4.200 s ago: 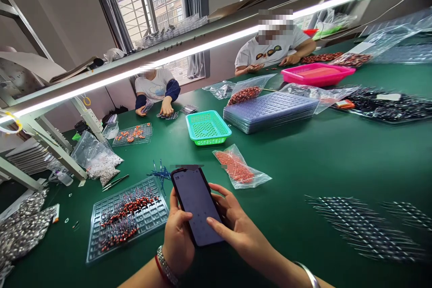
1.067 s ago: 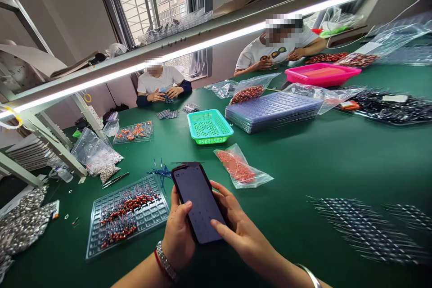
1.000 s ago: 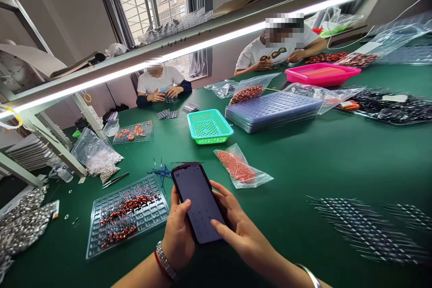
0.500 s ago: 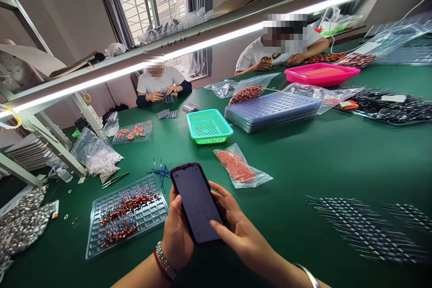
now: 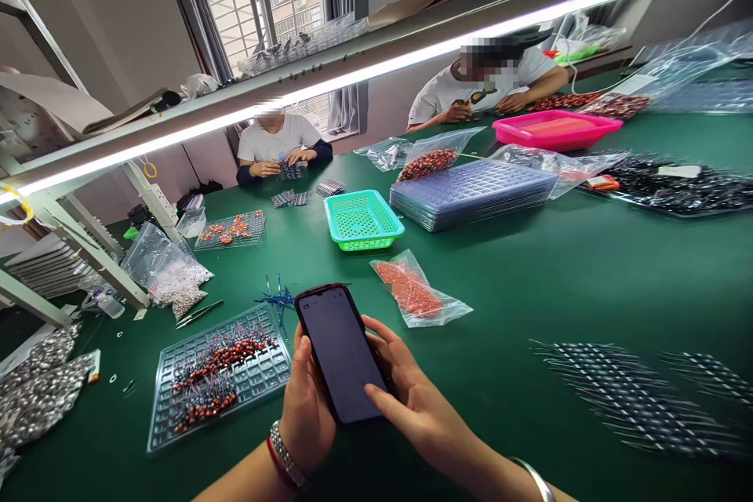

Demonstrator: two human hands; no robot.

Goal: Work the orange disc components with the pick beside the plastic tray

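A dark smartphone (image 5: 338, 353) is held upright between both hands above the green table. My left hand (image 5: 309, 396) is closed around its left edge, thumb along the side. My right hand (image 5: 409, 392) grips the right edge, with its thumb resting on the lower part of the screen. The screen is a dim grey. Left of the phone lies a clear compartment tray (image 5: 259, 369) with rows of small red-and-black parts on wire leads. Just behind the phone are some blue wire-like pieces (image 5: 278, 298) and a clear bag of orange-red small parts (image 5: 412, 290).
A green basket (image 5: 365, 220), a stack of plastic trays (image 5: 471, 196) and a pink tray (image 5: 556, 129) stand further back. Tweezers (image 5: 200, 314) lie at left. Dark leaded parts (image 5: 635, 392) lie at right. Two people sit across the table under a lamp bar (image 5: 329, 82).
Faint marks on the lower part of the phone screen have gone, leaving it plain. Both hands keep their hold; the view has shifted very slightly.
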